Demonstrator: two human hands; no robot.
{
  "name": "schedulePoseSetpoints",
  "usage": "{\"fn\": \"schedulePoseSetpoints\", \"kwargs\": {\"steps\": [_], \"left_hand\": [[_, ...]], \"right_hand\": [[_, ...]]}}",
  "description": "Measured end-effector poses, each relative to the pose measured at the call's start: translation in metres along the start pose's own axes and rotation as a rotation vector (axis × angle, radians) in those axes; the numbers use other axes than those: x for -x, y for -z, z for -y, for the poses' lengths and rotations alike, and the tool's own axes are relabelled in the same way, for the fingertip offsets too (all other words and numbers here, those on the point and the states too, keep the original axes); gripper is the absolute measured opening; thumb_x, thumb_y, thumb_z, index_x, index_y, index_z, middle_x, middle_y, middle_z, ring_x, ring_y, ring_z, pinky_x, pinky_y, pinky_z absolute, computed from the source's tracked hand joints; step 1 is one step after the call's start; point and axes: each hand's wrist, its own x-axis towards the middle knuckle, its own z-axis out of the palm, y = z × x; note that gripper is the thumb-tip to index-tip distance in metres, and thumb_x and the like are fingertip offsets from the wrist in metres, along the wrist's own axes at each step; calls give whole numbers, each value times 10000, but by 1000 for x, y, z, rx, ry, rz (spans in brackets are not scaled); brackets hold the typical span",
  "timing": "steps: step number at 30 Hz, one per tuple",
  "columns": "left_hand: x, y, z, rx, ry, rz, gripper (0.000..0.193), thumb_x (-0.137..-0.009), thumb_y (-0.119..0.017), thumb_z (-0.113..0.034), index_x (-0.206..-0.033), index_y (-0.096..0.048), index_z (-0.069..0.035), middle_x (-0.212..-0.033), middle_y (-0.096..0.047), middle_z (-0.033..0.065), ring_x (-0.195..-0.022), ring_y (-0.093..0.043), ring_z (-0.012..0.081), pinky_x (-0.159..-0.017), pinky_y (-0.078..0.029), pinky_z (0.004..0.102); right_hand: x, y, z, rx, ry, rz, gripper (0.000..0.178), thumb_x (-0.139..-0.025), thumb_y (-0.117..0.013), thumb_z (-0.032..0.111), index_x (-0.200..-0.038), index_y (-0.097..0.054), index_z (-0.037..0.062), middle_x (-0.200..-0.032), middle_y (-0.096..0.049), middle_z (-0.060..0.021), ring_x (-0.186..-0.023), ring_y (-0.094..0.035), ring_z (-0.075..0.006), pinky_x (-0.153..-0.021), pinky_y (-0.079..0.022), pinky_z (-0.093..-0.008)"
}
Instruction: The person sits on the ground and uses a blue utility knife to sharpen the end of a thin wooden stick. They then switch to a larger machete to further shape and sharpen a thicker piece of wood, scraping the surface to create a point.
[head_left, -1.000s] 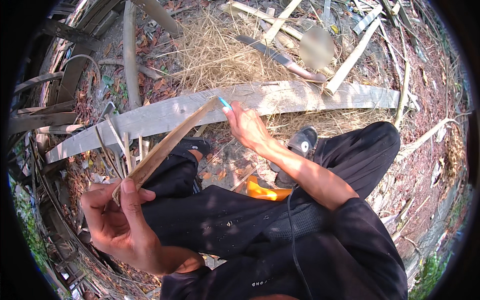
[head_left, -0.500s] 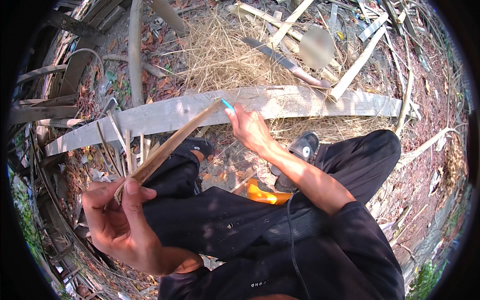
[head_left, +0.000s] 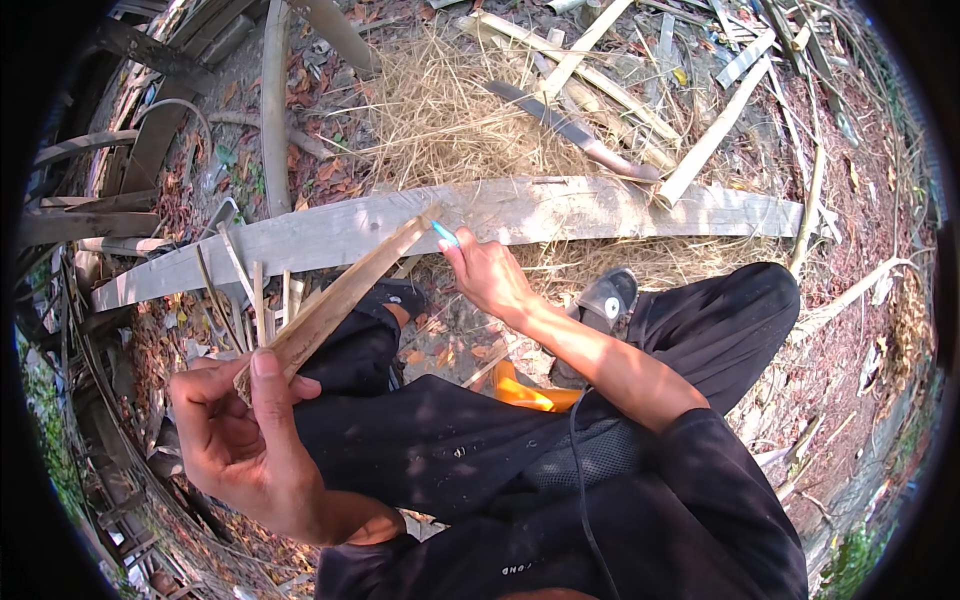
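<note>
My left hand (head_left: 245, 440) pinches the near end of a flat, tapering brown strip of wood or bamboo (head_left: 345, 292) between thumb and fingers. The strip slants up and to the right, its narrow far end over a long grey plank (head_left: 320, 235). Close to that end, my right hand (head_left: 490, 275) has its fingers closed on a slim blue pen-like tool (head_left: 444, 233). The tool's tip lies at the strip's right edge; whether it touches is hard to tell. What kind of tool it is stays partly hidden by my fingers.
A long knife (head_left: 560, 125) with a dark blade lies beyond the plank on dry straw (head_left: 430, 110). Bamboo pieces (head_left: 715, 130) are scattered at far right. Thin slats (head_left: 258, 300) lean against the plank at left. A yellow-orange object (head_left: 520, 390) rests between my legs.
My right hand and the blue tool have shifted slightly left and down along the strip. The strip has turned a little, showing more of its broad face.
</note>
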Motion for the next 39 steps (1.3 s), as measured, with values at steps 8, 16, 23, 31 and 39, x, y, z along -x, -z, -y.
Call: {"fn": "schedulePoseSetpoints", "kwargs": {"steps": [8,16,23,31,39], "left_hand": [[-3,-5,-4,15,14,-2,149,-884,-619,26,-828,-482,29,-750,-480,71,-541,-555,94,-479,-431,174],[1,-3,2,32,17,2,168,-886,-652,-29,-839,-494,2,-796,-558,87,-556,-587,119,-468,-488,208],[-1,-7,-7,65,61,-2,174,-889,-639,0,-814,-482,7,-738,-524,55,-554,-599,91,-512,-443,182],[-2,-6,-2,42,26,-30,174,-889,-642,-10,-812,-489,20,-741,-541,75,-523,-585,90,-478,-437,179],[-2,-3,0,77,21,-25,163,-886,-640,8,-828,-488,25,-756,-520,64,-555,-596,91,-490,-448,180]], "right_hand": [[-8,-21,-46,126,-119,-78,365,-997,-434,368,-980,-533,17,-716,-626,-271,-696,-631,-465,-612,-510,-540],[21,-9,4,8,110,-107,296,-998,-465,310,-970,-482,15,-553,-556,-249,-556,-585,-470,-505,-473,-522],[14,-37,-77,96,-20,-157,314,-998,-451,321,-959,-519,17,-570,-557,-267,-593,-577,-499,-541,-463,-565],[6,-15,-14,-61,-56,-19,375,-1005,-415,355,-985,-530,-2,-682,-605,-290,-726,-606,-506,-656,-493,-560],[-2,-14,-32,14,-23,-96,361,-999,-443,338,-944,-530,-7,-654,-591,-293,-670,-602,-496,-604,-485,-565]]}}
